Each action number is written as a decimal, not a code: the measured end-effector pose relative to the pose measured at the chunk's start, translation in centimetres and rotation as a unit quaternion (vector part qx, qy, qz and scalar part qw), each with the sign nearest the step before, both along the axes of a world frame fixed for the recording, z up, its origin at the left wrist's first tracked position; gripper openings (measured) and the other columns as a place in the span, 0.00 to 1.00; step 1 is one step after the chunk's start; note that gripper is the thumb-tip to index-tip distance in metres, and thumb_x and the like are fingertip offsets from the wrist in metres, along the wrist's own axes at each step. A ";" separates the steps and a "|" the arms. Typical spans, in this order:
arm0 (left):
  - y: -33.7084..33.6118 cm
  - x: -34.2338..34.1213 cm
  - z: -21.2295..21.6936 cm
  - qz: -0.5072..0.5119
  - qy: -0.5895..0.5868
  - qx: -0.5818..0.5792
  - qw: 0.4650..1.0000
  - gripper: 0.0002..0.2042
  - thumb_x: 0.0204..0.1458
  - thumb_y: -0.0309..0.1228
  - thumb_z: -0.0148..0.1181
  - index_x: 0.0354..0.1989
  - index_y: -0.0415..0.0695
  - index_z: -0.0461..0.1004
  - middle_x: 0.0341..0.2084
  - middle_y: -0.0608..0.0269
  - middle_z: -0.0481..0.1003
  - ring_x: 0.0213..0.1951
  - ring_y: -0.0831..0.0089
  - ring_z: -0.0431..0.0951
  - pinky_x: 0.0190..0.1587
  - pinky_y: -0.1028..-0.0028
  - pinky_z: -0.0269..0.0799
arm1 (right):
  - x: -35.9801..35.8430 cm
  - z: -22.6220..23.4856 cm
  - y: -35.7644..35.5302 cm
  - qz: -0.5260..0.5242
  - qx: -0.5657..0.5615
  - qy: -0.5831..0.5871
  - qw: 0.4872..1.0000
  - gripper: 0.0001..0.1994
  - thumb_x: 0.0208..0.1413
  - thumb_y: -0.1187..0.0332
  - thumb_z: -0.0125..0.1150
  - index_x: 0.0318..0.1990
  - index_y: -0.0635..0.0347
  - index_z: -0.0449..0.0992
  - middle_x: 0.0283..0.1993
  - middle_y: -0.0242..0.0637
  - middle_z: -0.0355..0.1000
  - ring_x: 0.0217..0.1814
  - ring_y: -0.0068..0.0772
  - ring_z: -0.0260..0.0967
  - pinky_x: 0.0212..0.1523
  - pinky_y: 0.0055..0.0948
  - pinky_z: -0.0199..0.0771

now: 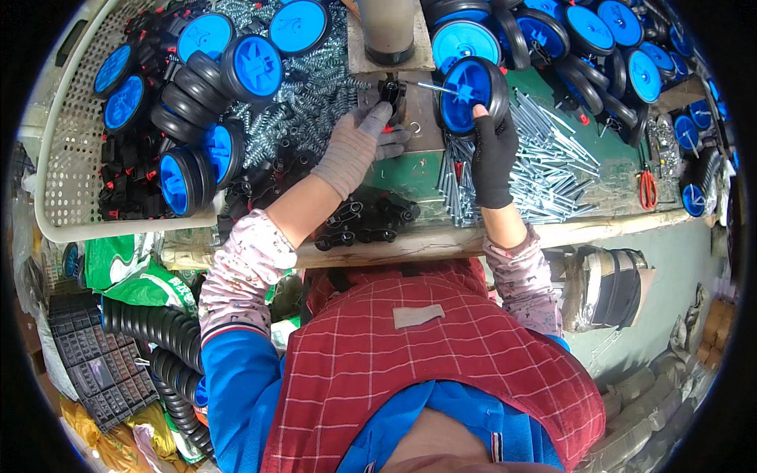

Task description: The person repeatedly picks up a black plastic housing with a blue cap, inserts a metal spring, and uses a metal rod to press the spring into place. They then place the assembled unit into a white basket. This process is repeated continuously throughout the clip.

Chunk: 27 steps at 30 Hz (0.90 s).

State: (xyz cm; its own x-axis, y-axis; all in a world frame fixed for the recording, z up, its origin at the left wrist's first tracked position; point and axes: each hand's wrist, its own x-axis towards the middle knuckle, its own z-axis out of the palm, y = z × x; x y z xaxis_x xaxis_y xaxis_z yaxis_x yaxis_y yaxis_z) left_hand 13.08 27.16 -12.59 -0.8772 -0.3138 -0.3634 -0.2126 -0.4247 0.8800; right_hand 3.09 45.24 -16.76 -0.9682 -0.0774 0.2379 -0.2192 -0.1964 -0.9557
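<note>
My right hand (pixel 495 162), in a black glove with bare fingertips, grips a blue wheel with a black tyre (pixel 471 96). A metal pin (pixel 430 86) sticks out of its hub toward the left. The pin's tip is close to a black plastic bracket (pixel 391 93); whether it enters the bracket I cannot tell. My left hand (pixel 359 146), in a grey glove, holds the bracket from the near side, fingers closed round its lower part. The bracket sits on a metal plate (pixel 426 135) just in front of a grey upright post (pixel 386 31).
Loose steel pins (pixel 544 162) lie right of my right hand. Springs (pixel 303 98) are heaped at left, beside a white basket (pixel 67 165) of wheels and black parts. Black brackets (pixel 371 217) lie by the table's front edge. Red-handled scissors (pixel 647 189) rest at right; more wheels (pixel 591 31) are piled behind.
</note>
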 end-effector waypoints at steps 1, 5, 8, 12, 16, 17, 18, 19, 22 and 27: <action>0.3 -0.1 -0.1 0.005 0.006 0.011 1.000 0.25 0.60 0.43 0.61 0.56 0.35 0.66 0.49 0.51 0.73 0.45 0.59 0.82 0.42 0.67 0.83 | 0.4 0.2 -0.1 0.001 0.017 -0.004 1.000 0.21 0.58 0.59 0.65 0.51 0.67 0.74 0.42 0.39 0.76 0.43 0.27 0.70 0.47 0.29 0.69; 0.6 -0.7 0.3 -0.019 -0.028 -0.006 0.999 0.25 0.60 0.45 0.61 0.54 0.35 0.66 0.43 0.51 0.77 0.41 0.60 0.84 0.40 0.68 0.84 | 1.3 0.5 -0.4 0.004 0.073 0.013 0.997 0.21 0.59 0.59 0.65 0.52 0.65 0.73 0.41 0.39 0.76 0.42 0.27 0.70 0.46 0.29 0.69; 0.1 -0.6 0.9 -0.052 -0.032 -0.005 0.998 0.24 0.60 0.44 0.61 0.54 0.36 0.66 0.40 0.51 0.78 0.40 0.62 0.84 0.38 0.69 0.84 | 2.0 0.7 -1.5 0.024 0.082 0.020 0.996 0.23 0.60 0.59 0.63 0.57 0.64 0.70 0.43 0.39 0.76 0.44 0.27 0.70 0.48 0.29 0.70; -0.9 -0.6 1.0 -0.090 -0.038 -0.016 0.995 0.22 0.61 0.45 0.59 0.52 0.38 0.69 0.40 0.53 0.78 0.38 0.63 0.84 0.36 0.68 0.83 | 3.6 1.8 -3.4 0.095 0.100 0.050 0.989 0.34 0.59 0.66 0.64 0.70 0.67 0.57 0.54 0.46 0.73 0.51 0.31 0.72 0.52 0.29 0.72; -7.4 -1.2 0.8 -0.287 0.161 -0.547 0.770 0.17 0.60 0.42 0.60 0.46 0.40 0.74 0.40 0.55 0.79 0.36 0.63 0.83 0.37 0.68 0.80 | 3.0 2.3 -4.2 0.090 0.181 0.156 0.967 0.37 0.56 0.66 0.66 0.70 0.65 0.55 0.53 0.51 0.73 0.50 0.42 0.76 0.48 0.33 0.75; -9.6 -2.1 1.0 -0.284 0.143 -0.647 0.693 0.16 0.59 0.41 0.60 0.45 0.41 0.75 0.40 0.53 0.79 0.36 0.60 0.82 0.38 0.67 0.79 | 2.5 2.6 -4.0 0.083 0.213 0.176 0.957 0.37 0.56 0.65 0.67 0.70 0.65 0.56 0.53 0.51 0.73 0.49 0.44 0.76 0.47 0.34 0.75; -11.8 -2.8 1.3 -0.272 0.121 -0.738 0.605 0.14 0.59 0.40 0.60 0.43 0.42 0.76 0.41 0.52 0.79 0.37 0.57 0.82 0.39 0.66 0.78 | 2.1 3.0 -3.8 0.079 0.245 0.194 0.947 0.36 0.56 0.64 0.67 0.69 0.64 0.57 0.52 0.51 0.74 0.48 0.46 0.76 0.46 0.35 0.75; -13.5 -4.0 2.5 -0.222 -0.015 -0.726 0.651 0.12 0.58 0.39 0.60 0.42 0.43 0.76 0.41 0.49 0.79 0.38 0.52 0.81 0.42 0.64 0.77 | 1.5 3.1 -3.4 0.073 0.278 0.213 0.934 0.35 0.55 0.63 0.67 0.68 0.64 0.58 0.51 0.52 0.74 0.47 0.48 0.77 0.44 0.36 0.75; -20.0 -9.2 3.8 -0.102 -0.043 -0.793 0.600 0.18 0.55 0.44 0.61 0.42 0.41 0.75 0.44 0.44 0.78 0.46 0.46 0.78 0.48 0.57 0.75 | -2.0 3.3 -1.7 0.090 0.368 0.154 0.913 0.27 0.54 0.55 0.68 0.58 0.58 0.70 0.47 0.49 0.75 0.45 0.49 0.77 0.41 0.40 0.74; -24.3 -17.3 6.3 -0.175 -0.259 -0.763 0.566 0.40 0.43 0.52 0.72 0.59 0.37 0.68 0.51 0.38 0.76 0.55 0.45 0.76 0.56 0.57 0.73 | -17.3 7.8 7.4 0.105 0.538 0.282 0.787 0.24 0.54 0.52 0.65 0.55 0.52 0.75 0.51 0.44 0.75 0.47 0.41 0.76 0.44 0.35 0.74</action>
